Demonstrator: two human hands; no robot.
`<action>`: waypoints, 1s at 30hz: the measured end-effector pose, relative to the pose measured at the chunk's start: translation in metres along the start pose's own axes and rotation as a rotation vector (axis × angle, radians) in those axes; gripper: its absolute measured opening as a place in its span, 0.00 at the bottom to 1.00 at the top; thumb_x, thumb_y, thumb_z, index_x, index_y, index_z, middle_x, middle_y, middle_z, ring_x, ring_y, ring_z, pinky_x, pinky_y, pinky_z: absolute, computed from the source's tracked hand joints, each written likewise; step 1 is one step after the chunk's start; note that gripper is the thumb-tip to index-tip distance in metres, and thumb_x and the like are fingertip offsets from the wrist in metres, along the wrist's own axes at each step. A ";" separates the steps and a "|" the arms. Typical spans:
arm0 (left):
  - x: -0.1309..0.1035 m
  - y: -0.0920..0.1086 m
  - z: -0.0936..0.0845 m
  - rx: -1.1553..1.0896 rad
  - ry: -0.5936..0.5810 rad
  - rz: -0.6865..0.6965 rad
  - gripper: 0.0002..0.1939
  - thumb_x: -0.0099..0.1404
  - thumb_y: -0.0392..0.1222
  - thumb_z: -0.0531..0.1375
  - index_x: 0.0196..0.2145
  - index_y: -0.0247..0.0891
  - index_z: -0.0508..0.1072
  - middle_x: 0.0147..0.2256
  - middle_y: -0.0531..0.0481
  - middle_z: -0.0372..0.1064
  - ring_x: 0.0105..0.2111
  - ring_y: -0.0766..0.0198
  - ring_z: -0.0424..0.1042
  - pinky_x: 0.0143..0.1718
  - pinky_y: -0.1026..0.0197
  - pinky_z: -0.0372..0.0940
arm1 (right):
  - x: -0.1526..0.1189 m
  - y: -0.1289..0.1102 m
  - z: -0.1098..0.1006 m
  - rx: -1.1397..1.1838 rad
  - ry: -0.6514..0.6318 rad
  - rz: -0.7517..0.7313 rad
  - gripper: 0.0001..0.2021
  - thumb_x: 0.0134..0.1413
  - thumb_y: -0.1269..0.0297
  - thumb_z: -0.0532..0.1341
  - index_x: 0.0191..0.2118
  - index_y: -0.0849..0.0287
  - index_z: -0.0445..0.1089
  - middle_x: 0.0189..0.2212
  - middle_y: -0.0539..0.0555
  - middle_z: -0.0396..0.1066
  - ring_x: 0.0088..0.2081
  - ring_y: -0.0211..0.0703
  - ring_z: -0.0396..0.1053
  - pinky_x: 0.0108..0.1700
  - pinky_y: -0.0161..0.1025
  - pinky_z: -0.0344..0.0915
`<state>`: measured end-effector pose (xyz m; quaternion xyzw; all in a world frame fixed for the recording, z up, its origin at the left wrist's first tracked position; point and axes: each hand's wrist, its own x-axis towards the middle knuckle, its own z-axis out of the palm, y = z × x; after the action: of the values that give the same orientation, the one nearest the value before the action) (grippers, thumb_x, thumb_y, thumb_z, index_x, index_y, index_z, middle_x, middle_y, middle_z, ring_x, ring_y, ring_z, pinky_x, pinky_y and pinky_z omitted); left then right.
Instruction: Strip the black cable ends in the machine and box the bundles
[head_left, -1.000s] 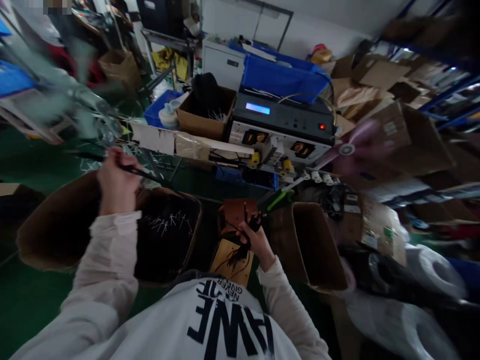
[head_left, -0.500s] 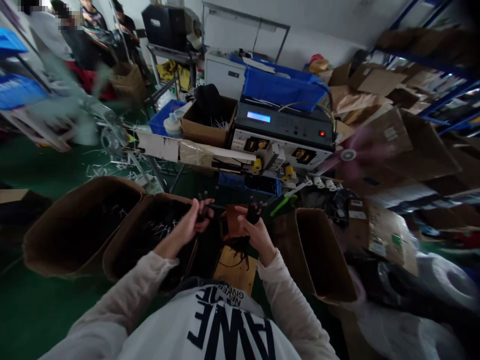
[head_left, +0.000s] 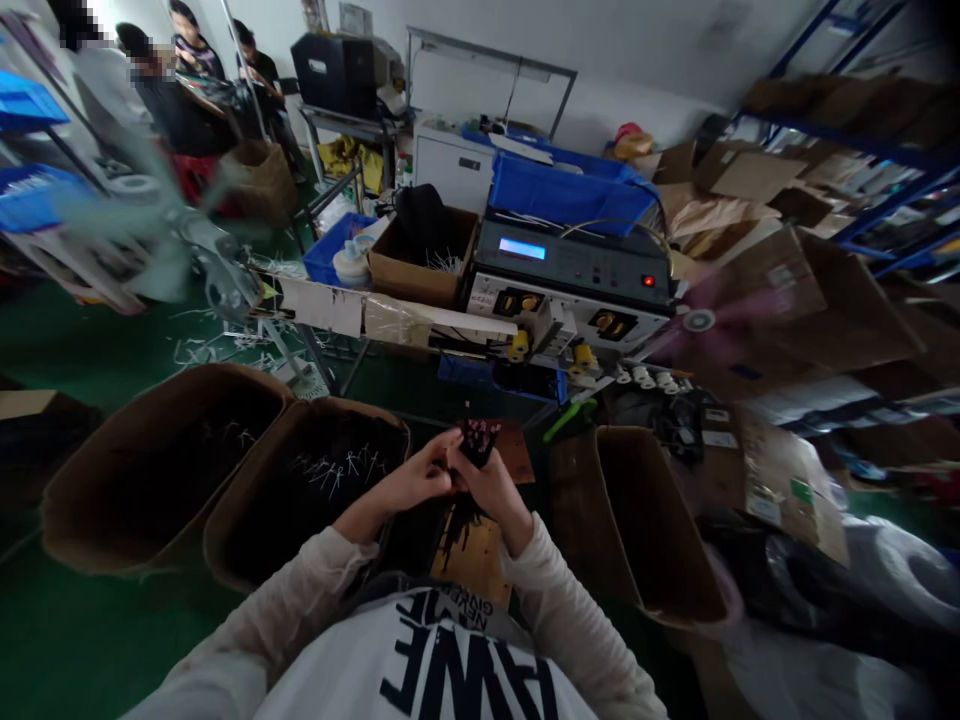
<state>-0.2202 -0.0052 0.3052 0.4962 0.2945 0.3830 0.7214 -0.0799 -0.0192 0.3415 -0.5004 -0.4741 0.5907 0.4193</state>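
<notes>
Nearest the wearer, a wooden board (head_left: 480,562) lies below the hands, with dark strands hanging over it. The right hand (head_left: 495,490) is wrapped around a dark bundle (head_left: 480,440), thumb pressed against it, the pinkish ends standing above the grip. The left hand (head_left: 420,478) meets it from the side, fingers bent and drawn together; whether they pinch a strand is not discernible. Behind the bundle is a reddish-brown surface (head_left: 517,455). No white tie can be made out on the bundle; it is judged unfinished, being in hand and not set down. To the left, the outer carton (head_left: 71,500) and inner carton (head_left: 217,545) show dark contents with white strips (head_left: 349,465), presumably completed pieces. How many remain cannot be established. The right-hand carton (head_left: 581,490) is too dark inside to assess. Farther off, a machine (head_left: 570,255) shows a lit display.
</notes>
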 end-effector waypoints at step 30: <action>-0.035 -0.046 -0.104 -0.289 0.120 -0.388 0.22 0.53 0.61 0.61 0.23 0.36 0.65 0.10 0.62 0.42 0.12 0.74 0.45 0.22 0.63 0.56 | 0.278 0.081 -0.025 0.992 0.732 -0.133 0.20 0.52 0.41 0.50 0.32 0.54 0.63 0.26 0.47 0.69 0.35 0.34 0.70 0.38 0.33 0.67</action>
<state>-0.3105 0.0060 0.2292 0.2985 0.3687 0.3043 0.8260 -0.0983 0.2375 0.2068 -0.3854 0.0014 0.5035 0.7733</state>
